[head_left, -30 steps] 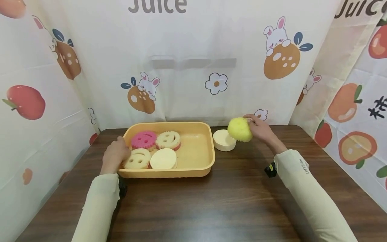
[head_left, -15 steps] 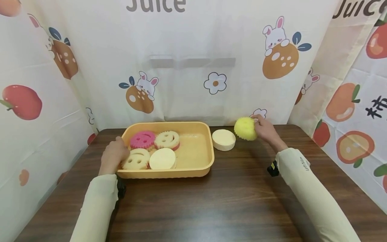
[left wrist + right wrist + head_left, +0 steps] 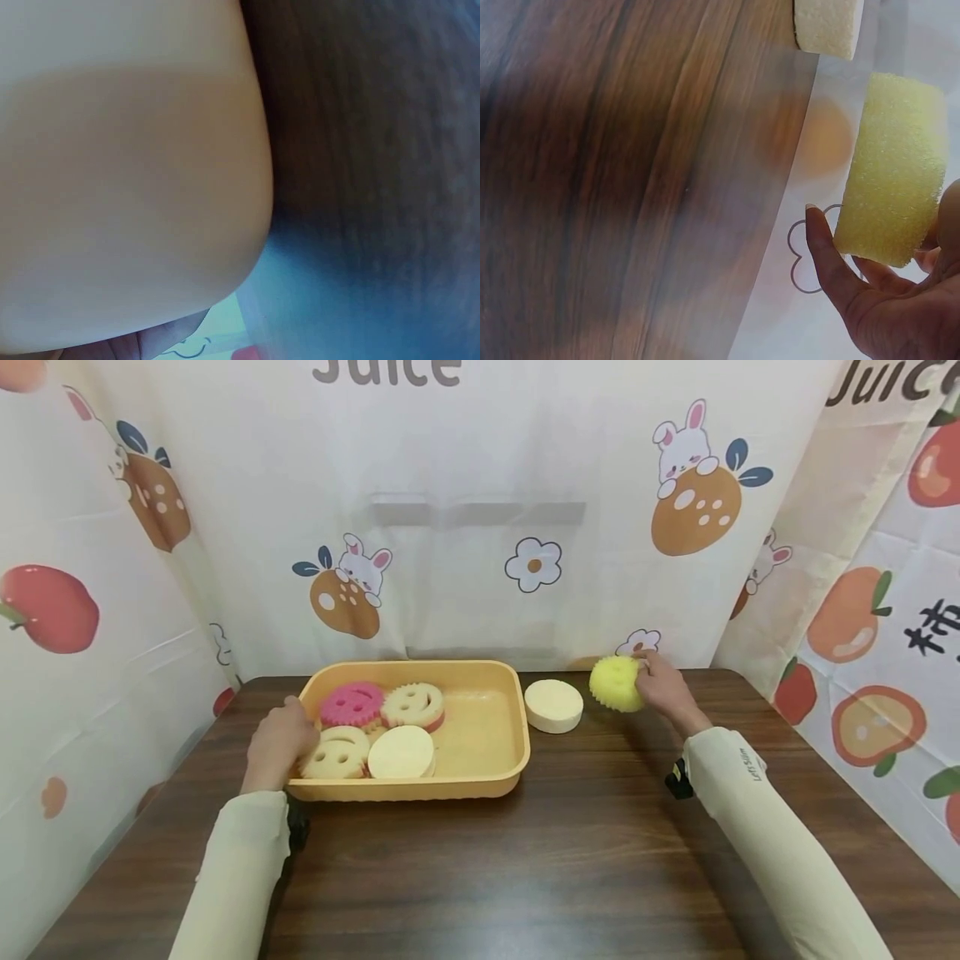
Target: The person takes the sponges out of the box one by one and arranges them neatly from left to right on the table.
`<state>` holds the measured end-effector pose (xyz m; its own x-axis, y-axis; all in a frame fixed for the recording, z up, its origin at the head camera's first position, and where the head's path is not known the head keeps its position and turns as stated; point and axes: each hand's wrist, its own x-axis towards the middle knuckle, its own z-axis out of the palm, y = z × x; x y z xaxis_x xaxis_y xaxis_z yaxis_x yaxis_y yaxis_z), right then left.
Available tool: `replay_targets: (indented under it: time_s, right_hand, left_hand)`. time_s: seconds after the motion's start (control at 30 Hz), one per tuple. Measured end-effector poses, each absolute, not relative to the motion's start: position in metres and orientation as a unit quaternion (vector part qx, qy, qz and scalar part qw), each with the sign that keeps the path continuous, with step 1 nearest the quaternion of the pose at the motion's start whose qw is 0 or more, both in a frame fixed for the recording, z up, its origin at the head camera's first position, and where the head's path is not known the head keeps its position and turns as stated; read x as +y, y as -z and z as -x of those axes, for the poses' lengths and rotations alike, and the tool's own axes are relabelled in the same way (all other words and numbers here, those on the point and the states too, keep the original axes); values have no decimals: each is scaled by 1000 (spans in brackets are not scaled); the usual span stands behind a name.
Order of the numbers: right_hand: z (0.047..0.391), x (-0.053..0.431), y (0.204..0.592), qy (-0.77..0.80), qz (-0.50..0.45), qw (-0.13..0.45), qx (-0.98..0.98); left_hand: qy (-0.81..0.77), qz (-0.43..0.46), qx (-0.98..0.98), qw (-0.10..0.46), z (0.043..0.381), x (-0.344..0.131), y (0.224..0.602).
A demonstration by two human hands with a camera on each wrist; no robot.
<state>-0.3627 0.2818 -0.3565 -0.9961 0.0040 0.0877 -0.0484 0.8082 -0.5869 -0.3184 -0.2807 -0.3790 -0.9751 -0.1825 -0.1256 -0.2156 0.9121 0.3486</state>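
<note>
In the head view a yellow smiley sponge with a scalloped edge is pinched at its right side by my right hand, close over the back right of the table. The right wrist view shows the sponge edge-on, its lower end between thumb and fingers. My left hand grips the left rim of a yellow-orange tray. Inside the tray lie a pink smiley sponge, two cream smiley sponges and a plain cream round sponge. The tray wall fills most of the left wrist view.
Another plain cream round sponge stands on the dark wooden table, between the tray and the yellow sponge. A printed fabric backdrop closes off the table's rear edge, with more fabric at both sides.
My right hand has carried the yellow sponge a little to the right, away from the round cream sponge, and slightly lower. My left hand keeps its hold on the tray rim.
</note>
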Motion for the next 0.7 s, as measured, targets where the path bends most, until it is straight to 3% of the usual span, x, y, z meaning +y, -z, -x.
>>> replay_targets:
  time_s: [0.7]
  right_hand:
    - [371, 287, 371, -266, -23, 23, -964]
  left_hand:
    - [-176, 102, 978, 38, 317, -279, 379]
